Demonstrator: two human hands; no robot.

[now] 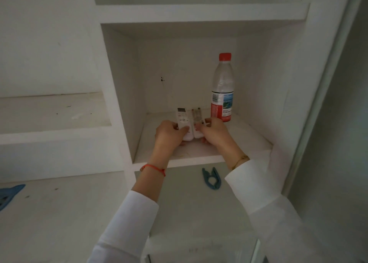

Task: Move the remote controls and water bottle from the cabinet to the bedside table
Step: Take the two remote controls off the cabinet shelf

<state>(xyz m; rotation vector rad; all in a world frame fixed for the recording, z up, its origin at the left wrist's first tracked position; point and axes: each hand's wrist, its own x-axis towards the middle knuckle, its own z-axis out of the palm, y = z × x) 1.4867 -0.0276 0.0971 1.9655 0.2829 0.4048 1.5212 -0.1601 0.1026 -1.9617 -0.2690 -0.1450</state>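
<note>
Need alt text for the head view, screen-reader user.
Two hands reach into a white cabinet shelf: the left hand grips one white remote, the right hand another remote. A red-capped water bottle stands upright behind, to their right.

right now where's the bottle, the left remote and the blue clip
bottle (222,95), head view, on its label band
left remote (182,117), head view, on its button face above the thumb
blue clip (212,178), head view, on its body, shelf below
</note>
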